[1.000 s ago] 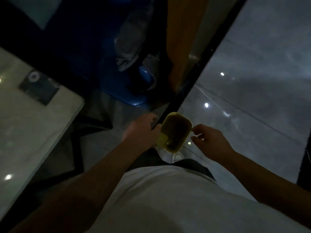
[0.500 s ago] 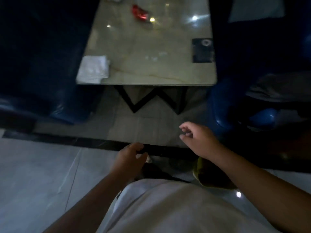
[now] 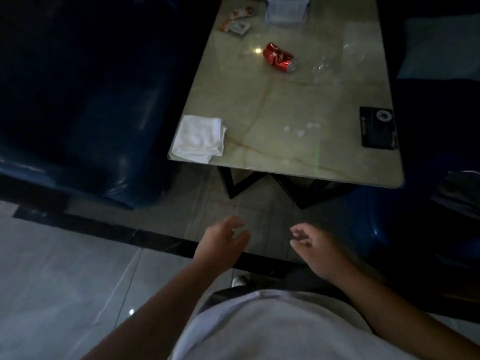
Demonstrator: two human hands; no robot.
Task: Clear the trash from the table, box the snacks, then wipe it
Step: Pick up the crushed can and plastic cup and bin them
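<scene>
A: Entry one, hands. State?

B: Left hand and right hand both empty, fingers loosely curled and apart, held over the floor short of the table's near edge.

A: Entry two, trash. Position relative to hands?

B: Crushed red can, lying on its side mid-table, well ahead of both hands and roughly between them in line. Long axis runs diagonally, from far-left to near-right, open end toward the right. Neither hand is clearly nearer; judged a slight edge to the right.

A: Other items?

B: Snack wrappers at the far left, a clear plastic box at the far edge, crumpled clear plastic just right of the can. Folded white cloth on the near left corner, closest to the left hand. Black card near the right edge.

A: Brands, writing?

B: None legible. The can shows white marks on red, too blurred to read; the card carries a round emblem, its text unreadable.
</scene>
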